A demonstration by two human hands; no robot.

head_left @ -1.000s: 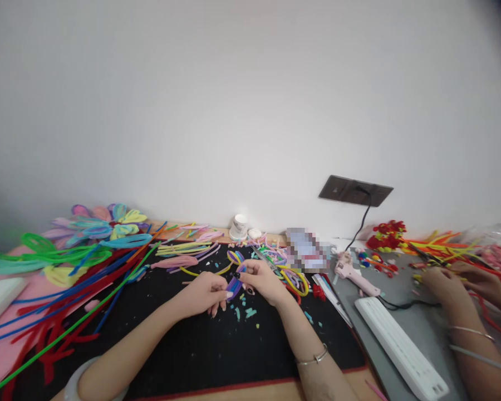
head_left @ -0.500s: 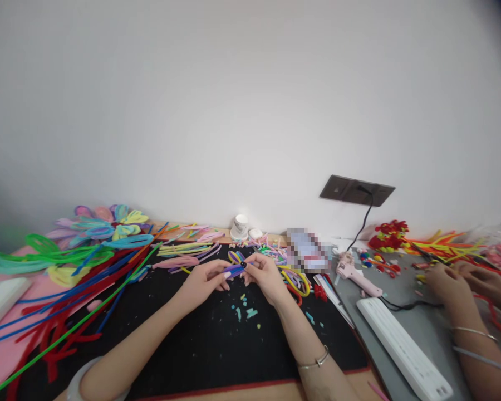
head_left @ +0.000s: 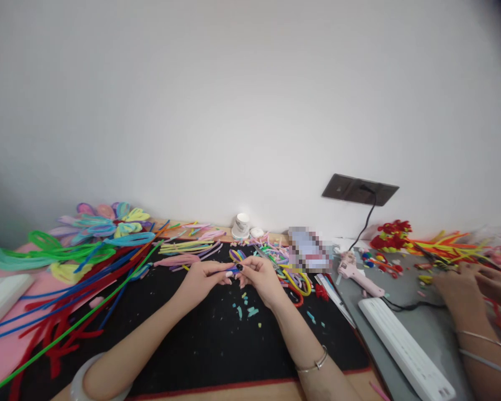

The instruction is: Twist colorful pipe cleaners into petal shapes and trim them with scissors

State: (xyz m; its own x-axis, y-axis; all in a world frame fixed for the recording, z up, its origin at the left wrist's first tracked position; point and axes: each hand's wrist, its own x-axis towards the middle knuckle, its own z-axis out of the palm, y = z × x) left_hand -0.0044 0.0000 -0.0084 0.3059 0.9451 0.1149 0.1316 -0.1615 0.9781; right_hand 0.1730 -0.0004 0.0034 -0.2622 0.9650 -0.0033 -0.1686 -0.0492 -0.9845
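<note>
Hands (head_left: 261,277) on purple strips (head_left: 233,269), cup (head_left: 242,221) beyond

no text, label, brand, number or sign can be read. the cup (head_left: 242,224) bears a dark print, too small to make out. a pale mark on the wall socket (head_left: 342,189) is also too small to tell. the screen (head_left: 309,249) is pixelated, and whatever it shows is unreadable. the power strip (head_left: 404,346) shows no legible lettering.
</note>
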